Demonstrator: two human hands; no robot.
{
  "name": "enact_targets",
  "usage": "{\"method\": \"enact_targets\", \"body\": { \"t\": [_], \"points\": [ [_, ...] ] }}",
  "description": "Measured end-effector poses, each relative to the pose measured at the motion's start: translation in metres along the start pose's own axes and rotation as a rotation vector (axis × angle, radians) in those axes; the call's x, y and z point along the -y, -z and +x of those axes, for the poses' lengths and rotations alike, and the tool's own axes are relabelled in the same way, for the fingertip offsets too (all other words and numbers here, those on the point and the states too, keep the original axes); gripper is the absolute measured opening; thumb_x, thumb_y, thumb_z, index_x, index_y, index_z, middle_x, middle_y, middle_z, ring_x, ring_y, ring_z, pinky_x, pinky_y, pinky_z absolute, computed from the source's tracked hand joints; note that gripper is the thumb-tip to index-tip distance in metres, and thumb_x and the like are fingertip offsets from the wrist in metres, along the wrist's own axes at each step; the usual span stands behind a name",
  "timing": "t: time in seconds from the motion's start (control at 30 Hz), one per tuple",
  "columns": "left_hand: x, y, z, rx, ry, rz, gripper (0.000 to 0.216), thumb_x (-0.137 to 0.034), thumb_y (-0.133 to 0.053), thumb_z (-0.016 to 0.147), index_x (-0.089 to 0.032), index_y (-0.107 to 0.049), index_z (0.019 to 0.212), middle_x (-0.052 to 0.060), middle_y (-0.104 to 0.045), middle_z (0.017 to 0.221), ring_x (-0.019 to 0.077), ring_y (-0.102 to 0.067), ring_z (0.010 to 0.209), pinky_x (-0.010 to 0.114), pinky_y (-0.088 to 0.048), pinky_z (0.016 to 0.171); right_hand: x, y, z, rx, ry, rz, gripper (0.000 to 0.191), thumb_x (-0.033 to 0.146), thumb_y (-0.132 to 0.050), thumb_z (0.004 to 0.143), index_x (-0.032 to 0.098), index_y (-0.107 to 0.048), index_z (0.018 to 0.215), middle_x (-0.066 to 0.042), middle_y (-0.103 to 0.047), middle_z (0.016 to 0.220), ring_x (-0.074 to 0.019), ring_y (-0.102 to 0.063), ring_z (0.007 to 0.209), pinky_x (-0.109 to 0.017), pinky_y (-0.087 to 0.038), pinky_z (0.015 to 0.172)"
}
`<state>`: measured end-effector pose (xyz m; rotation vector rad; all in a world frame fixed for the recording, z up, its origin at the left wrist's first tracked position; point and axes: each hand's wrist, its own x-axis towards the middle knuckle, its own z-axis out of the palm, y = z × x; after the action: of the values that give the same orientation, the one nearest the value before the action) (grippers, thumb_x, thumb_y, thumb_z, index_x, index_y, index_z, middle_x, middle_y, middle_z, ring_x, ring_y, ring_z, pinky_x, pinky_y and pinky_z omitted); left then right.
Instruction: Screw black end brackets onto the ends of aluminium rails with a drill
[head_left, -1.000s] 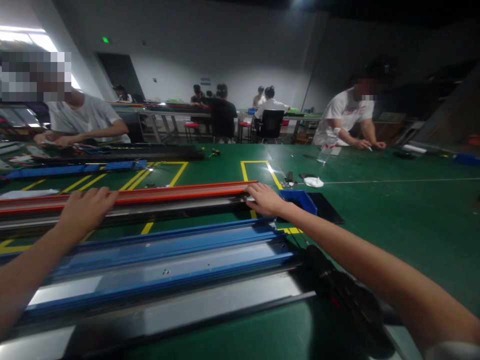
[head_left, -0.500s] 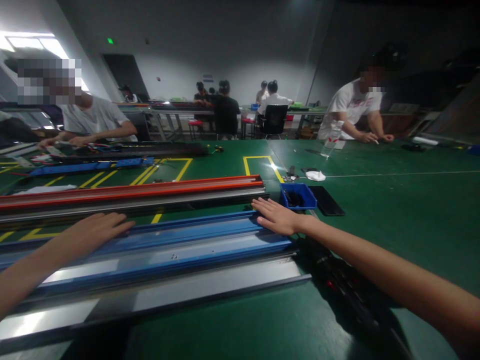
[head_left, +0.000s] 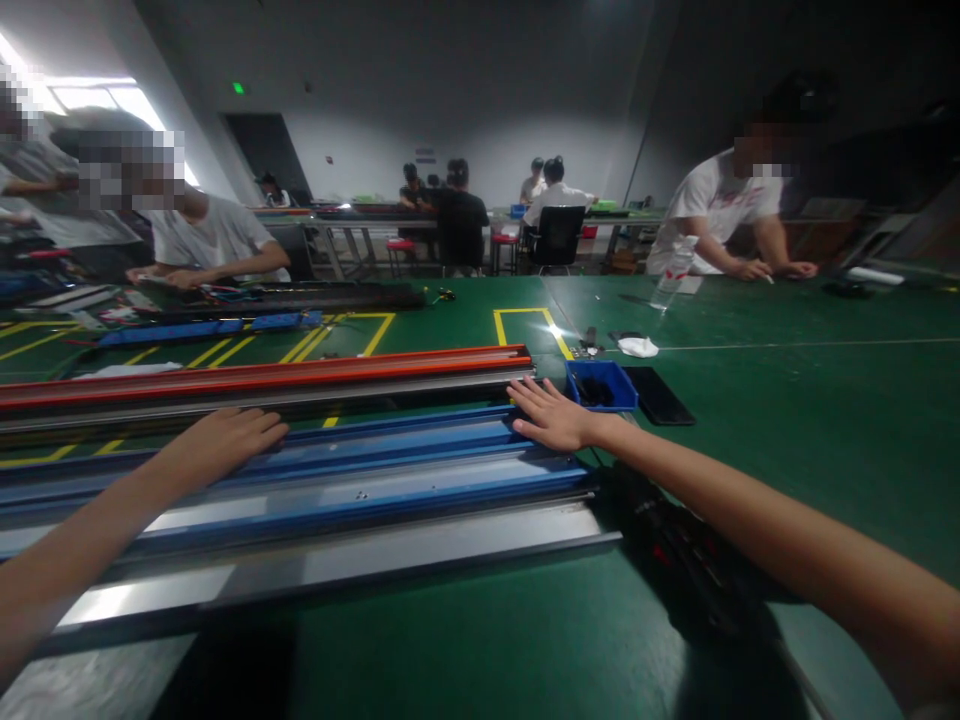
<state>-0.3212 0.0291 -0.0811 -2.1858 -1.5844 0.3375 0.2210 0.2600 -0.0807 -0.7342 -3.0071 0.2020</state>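
Note:
Long blue metal channels (head_left: 420, 450) lie side by side across the green table. My left hand (head_left: 232, 440) rests palm down over the far blue channel, left of the middle, its fingers stretched out. At the right end of the same channels, my right hand (head_left: 553, 412) lies flat with its fingers spread. Neither hand is wrapped around anything. Nearest to me is a silver channel (head_left: 450, 540) with a dark edge. Just beyond my hands runs an orange-edged channel (head_left: 375, 365), with a black-and-silver one along its near side.
A blue bin (head_left: 602, 388) with dark small parts sits beside my right hand, next to a black phone-like slab (head_left: 660, 396). A dark tool (head_left: 690, 550) with red spots lies below my right forearm. Across the table are a water bottle (head_left: 666, 285) and co-workers.
The view has swung slightly left, and another person now shows at the far left edge. Both hands stay on the blue channels, with only a small shift.

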Motion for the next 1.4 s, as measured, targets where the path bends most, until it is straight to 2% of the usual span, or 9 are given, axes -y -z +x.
{"method": "enact_targets", "body": {
  "t": [0.27,0.37,0.5,0.67,0.8,0.97,1.13,1.33,1.4],
  "points": [
    [0.005,-0.004,0.018,0.008,0.048,0.02,0.038,-0.001,-0.042,0.09,-0.016,-0.072,0.108,0.017,-0.07,0.111,0.0278,-0.069,0.091,0.041,-0.049,0.079,-0.006,-0.004,0.008,-0.01,-0.025,-0.024,0.082,0.071,-0.025,0.1,0.022,-0.015,0.165,-0.006,-0.013,0.17,-0.0323,-0.005,0.156,-0.056,-0.01,0.127],
    [0.006,-0.004,0.023,-0.001,0.073,0.051,0.035,-0.007,-0.043,0.093,-0.014,-0.068,0.117,0.019,-0.07,0.109,0.0286,-0.068,0.092,0.039,-0.048,0.077,-0.008,-0.004,0.012,-0.015,-0.046,-0.034,0.083,0.072,-0.024,0.1,0.022,-0.013,0.165,-0.006,-0.01,0.17,-0.0328,-0.003,0.156,-0.057,-0.008,0.127],
    [0.007,-0.002,0.03,-0.015,0.122,0.097,0.044,-0.008,-0.036,0.097,-0.01,-0.057,0.135,0.021,-0.068,0.108,0.0298,-0.067,0.093,0.037,-0.045,0.072,-0.012,-0.001,0.019,-0.015,-0.069,-0.049,0.086,0.073,-0.022,0.099,0.019,-0.013,0.165,-0.008,-0.006,0.17,-0.0349,0.0,0.156,-0.061,-0.002,0.125],
    [0.009,-0.001,0.039,0.007,0.17,0.12,0.048,-0.006,-0.037,0.095,-0.012,-0.051,0.141,0.018,-0.069,0.108,0.0264,-0.067,0.093,0.032,-0.043,0.068,-0.016,0.0,0.029,-0.023,-0.08,-0.07,0.083,0.071,-0.022,0.099,0.021,-0.014,0.165,-0.007,-0.006,0.17,-0.0346,-0.001,0.156,-0.062,0.004,0.124],
    [0.01,-0.001,0.043,0.025,0.179,0.117,0.053,-0.004,-0.037,0.094,-0.012,-0.049,0.145,0.018,-0.069,0.116,0.0277,-0.067,0.099,0.032,-0.042,0.071,-0.019,-0.001,0.034,-0.028,-0.091,-0.08,0.083,0.071,-0.022,0.099,0.022,-0.012,0.166,-0.006,-0.008,0.171,-0.0353,-0.004,0.156,-0.063,0.002,0.124],
    [0.009,0.002,0.048,0.059,0.192,0.086,0.048,-0.003,-0.04,0.094,-0.011,-0.058,0.138,0.019,-0.068,0.115,0.0271,-0.066,0.095,0.031,-0.04,0.068,-0.02,0.0,0.037,-0.034,-0.099,-0.088,0.083,0.071,-0.019,0.099,0.021,-0.012,0.166,-0.006,-0.009,0.171,-0.0357,-0.005,0.156,-0.061,0.001,0.125],
    [0.006,0.014,0.051,0.083,0.176,0.016,0.029,-0.013,-0.048,0.099,-0.011,-0.069,0.119,0.014,-0.067,0.11,0.0223,-0.062,0.09,0.027,-0.038,0.068,-0.02,0.0,0.039,-0.033,-0.103,-0.091,0.085,0.072,-0.018,0.099,0.02,-0.012,0.166,-0.007,-0.011,0.171,-0.0375,-0.005,0.156,-0.062,-0.003,0.125],
    [-0.002,0.028,0.051,0.083,0.192,-0.032,0.024,-0.013,-0.049,0.1,-0.009,-0.07,0.11,0.009,-0.067,0.104,0.0193,-0.059,0.09,0.023,-0.032,0.067,-0.02,-0.001,0.039,-0.044,-0.097,-0.101,0.085,0.071,-0.017,0.1,0.017,-0.02,0.164,-0.011,-0.022,0.168,-0.0358,-0.013,0.156,-0.061,-0.009,0.125],
    [-0.005,0.031,0.051,0.069,0.209,-0.038,0.026,-0.011,-0.046,0.1,-0.009,-0.07,0.111,0.008,-0.066,0.105,0.0186,-0.059,0.09,0.022,-0.03,0.066,-0.017,0.0,0.037,-0.075,-0.097,-0.112,0.085,0.071,-0.018,0.1,0.015,-0.02,0.164,-0.013,-0.022,0.168,-0.0363,-0.013,0.156,-0.062,-0.009,0.125]
  ]
}}
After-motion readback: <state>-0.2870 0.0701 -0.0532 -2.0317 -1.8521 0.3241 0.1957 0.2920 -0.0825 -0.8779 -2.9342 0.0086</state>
